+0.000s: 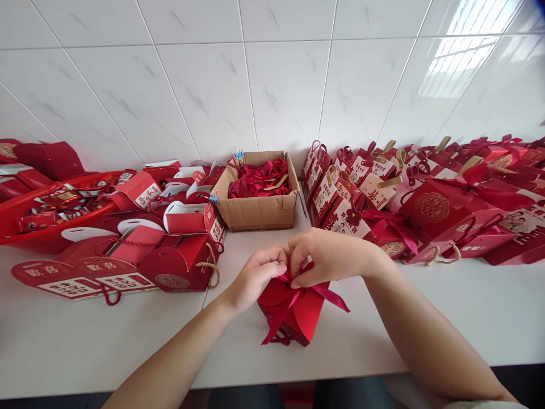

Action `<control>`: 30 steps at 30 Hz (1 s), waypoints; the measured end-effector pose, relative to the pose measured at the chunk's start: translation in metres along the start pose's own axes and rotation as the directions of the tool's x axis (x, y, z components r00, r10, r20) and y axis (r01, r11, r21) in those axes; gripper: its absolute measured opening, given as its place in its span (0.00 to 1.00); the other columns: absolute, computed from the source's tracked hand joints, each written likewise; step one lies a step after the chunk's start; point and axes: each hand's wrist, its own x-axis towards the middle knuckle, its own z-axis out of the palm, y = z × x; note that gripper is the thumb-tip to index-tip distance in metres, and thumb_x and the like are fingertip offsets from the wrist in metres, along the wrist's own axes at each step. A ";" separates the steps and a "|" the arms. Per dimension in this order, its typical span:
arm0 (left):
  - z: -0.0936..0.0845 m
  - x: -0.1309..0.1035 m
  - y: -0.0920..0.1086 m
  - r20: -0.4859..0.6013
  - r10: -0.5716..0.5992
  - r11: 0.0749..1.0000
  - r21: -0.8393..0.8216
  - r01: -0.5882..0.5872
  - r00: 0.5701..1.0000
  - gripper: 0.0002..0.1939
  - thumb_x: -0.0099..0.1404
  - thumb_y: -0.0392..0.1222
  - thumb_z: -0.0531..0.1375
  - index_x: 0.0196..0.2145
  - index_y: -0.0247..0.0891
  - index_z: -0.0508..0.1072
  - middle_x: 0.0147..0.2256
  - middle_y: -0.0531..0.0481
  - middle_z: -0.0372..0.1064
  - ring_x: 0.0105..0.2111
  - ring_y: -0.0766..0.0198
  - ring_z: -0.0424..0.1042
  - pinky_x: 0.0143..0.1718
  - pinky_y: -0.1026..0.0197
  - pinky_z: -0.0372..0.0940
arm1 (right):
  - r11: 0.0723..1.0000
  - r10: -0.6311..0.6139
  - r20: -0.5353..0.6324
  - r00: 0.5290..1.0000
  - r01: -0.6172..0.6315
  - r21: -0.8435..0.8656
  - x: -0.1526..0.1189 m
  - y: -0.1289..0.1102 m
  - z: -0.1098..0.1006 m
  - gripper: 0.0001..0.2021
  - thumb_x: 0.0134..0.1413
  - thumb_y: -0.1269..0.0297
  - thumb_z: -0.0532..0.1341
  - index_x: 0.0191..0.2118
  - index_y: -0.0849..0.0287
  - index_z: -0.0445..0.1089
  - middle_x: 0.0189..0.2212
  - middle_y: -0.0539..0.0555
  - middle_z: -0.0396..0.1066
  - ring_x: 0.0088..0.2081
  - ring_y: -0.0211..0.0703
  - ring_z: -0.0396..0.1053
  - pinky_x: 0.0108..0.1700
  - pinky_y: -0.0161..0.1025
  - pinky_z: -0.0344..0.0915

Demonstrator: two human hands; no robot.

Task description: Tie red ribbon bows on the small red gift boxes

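A small red gift box point(313, 309) stands on the white table directly in front of me. Dark red ribbon point(283, 318) lies over its top, with one tail hanging down the front and another sticking out to the right. My left hand point(263, 272) is closed on the ribbon at the box's upper left, thumb against the fingers. From the right, my right hand point(317, 258) pinches the ribbon at the middle of the box top. The fingers of both hands meet there and partly hide the knot or loop between them.
Behind the box stands a cardboard carton point(259, 213) of dark red ribbons. On the left are open red gift boxes point(181, 261) and a red basin point(19, 213) of wrapped sweets. Rows of closed red boxes point(443, 210) fill the right, against a tiled wall point(289, 85).
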 end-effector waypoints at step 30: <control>0.000 -0.004 0.002 -0.022 0.090 0.936 0.343 -0.077 0.996 0.16 0.59 0.37 0.58 0.22 0.39 0.52 0.35 0.48 0.68 0.46 0.58 0.66 0.46 0.59 0.59 | 0.994 0.106 0.115 0.988 -0.108 0.013 -0.024 0.015 -0.025 0.08 0.48 0.70 0.59 0.36 0.56 0.71 0.35 0.50 0.70 0.36 0.38 0.68 0.34 0.31 0.62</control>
